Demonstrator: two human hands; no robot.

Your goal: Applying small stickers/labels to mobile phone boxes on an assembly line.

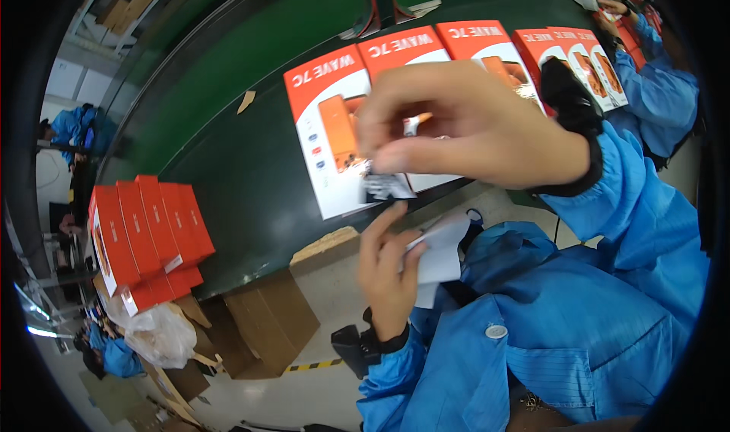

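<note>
My right hand is over the row of red-and-white phone boxes, its thumb and fingertips pinched on a small black-and-white label. The label is slightly blurred and lies over the lower edge of the leftmost box in the row. Just below it, my left hand points its index finger up close to the label. White sheets of paper are held in that hand, between thumb and fingers. Behind my right hand, the second box and third box are partly covered.
More boxes stand farther right, beside a co-worker's blue sleeve. Red boxes are stacked at the table's left end. Below the dark green table are an open cardboard carton and a clear plastic bag.
</note>
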